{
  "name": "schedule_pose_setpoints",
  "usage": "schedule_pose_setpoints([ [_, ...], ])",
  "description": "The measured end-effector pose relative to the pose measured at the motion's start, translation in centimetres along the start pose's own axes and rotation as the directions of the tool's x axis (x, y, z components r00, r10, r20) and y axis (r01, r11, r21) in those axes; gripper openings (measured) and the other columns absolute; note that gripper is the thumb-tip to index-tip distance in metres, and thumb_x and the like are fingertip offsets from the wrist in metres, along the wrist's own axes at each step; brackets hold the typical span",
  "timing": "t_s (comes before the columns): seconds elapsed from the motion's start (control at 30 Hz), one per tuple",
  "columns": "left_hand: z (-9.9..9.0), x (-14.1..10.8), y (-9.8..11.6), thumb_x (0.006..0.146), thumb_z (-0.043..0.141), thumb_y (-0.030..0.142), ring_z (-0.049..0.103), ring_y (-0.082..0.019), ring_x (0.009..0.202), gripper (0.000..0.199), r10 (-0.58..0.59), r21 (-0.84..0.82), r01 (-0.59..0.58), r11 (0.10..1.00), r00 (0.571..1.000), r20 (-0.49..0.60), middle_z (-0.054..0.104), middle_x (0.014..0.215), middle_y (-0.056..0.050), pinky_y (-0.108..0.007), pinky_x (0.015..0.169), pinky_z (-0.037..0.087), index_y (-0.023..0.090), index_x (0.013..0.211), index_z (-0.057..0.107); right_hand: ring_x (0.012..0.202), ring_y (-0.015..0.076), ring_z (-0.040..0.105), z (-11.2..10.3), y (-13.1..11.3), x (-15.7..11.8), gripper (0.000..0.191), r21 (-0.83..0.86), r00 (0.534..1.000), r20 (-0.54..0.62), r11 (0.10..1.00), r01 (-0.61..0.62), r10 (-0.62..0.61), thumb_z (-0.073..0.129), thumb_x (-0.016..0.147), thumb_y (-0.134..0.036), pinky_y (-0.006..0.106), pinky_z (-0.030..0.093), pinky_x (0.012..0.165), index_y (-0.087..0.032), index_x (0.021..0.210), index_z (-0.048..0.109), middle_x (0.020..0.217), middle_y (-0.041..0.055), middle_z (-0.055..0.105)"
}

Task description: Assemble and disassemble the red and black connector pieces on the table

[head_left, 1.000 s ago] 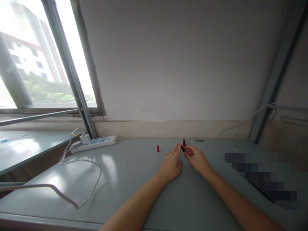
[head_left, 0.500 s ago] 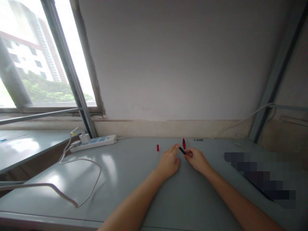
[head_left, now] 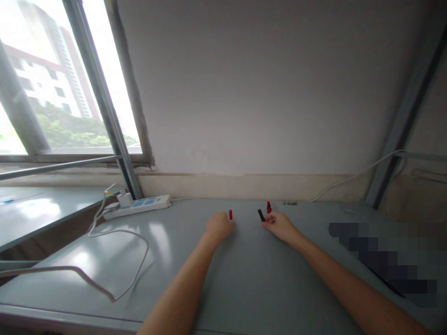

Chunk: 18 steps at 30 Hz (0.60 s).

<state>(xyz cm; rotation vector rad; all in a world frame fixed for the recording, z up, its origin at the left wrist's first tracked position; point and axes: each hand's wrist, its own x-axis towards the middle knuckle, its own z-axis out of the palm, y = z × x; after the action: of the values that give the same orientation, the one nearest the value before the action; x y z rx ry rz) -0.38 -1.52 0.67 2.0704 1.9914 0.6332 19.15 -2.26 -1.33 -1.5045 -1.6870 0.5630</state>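
Leftward goes the left hand (head_left: pixel 219 228), just beside the red cylinder (head_left: pixel 230 214), its grip I can't tell; the right hand (head_left: pixel 277 224) pinches the black stick (head_left: pixel 260 214), red-and-black pieces (head_left: pixel 268 204) just beyond those fingertips, grey bits (head_left: pixel 292 203) farther back.

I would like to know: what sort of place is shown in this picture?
Probably a simple indoor workspace, though whether workshop or dormitory I cannot tell. A broad grey tabletop stands by a large window, and a white power strip lies on it.
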Motion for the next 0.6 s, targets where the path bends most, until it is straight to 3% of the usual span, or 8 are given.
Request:
schedule_pose_setpoints([
  [0.3, 1.4, 1.2, -0.6, 0.065, 0.061, 0.032, 0.058, -0.023, 0.086, 0.036, -0.005, -0.167, -0.012, 0.986, 0.995, -0.098, 0.064, 0.088, -0.013, -0.026, 0.07, 0.039, 0.014, 0.096, 0.056, 0.055, 0.0128, 0.055, 3.1, -2.4, 1.9, 0.005, -0.085, 0.998, 0.059, 0.996, 0.035, -0.03, 0.055, 0.059, -0.009, 0.02, 0.038, 0.049, -0.014, 0.058, 0.055, 0.059, 0.0033, 0.061],
  [0.47, 1.9, 2.0, -0.9, 0.068, 0.057, 0.024, 0.059, -0.02, 0.077, 0.013, 0.031, -0.195, -0.049, 0.98, 0.995, -0.096, 0.064, 0.078, -0.011, -0.025, 0.066, 0.039, 0.014, 0.075, 0.061, 0.058, 0.0133, 0.056, 4.4, -3.2, 2.5, 0.008, -0.166, 0.994, 0.067, 0.982, 0.094, -0.084, 0.053, 0.061, -0.008, 0.02, 0.038, 0.052, -0.015, 0.06, 0.057, 0.063, 0.0047, 0.063],
  [0.6, 2.3, 2.4, -0.9, 0.07, 0.054, 0.022, 0.059, -0.02, 0.074, 0.011, 0.042, -0.221, -0.065, 0.973, 0.994, -0.105, 0.064, 0.074, -0.011, -0.026, 0.065, 0.039, 0.013, 0.069, 0.061, 0.062, 0.0138, 0.057, 5.3, -3.2, 2.9, 0.01, -0.183, 0.99, 0.082, 0.975, 0.125, -0.111, 0.052, 0.063, -0.006, 0.021, 0.039, 0.055, -0.014, 0.065, 0.059, 0.068, 0.0063, 0.065],
])
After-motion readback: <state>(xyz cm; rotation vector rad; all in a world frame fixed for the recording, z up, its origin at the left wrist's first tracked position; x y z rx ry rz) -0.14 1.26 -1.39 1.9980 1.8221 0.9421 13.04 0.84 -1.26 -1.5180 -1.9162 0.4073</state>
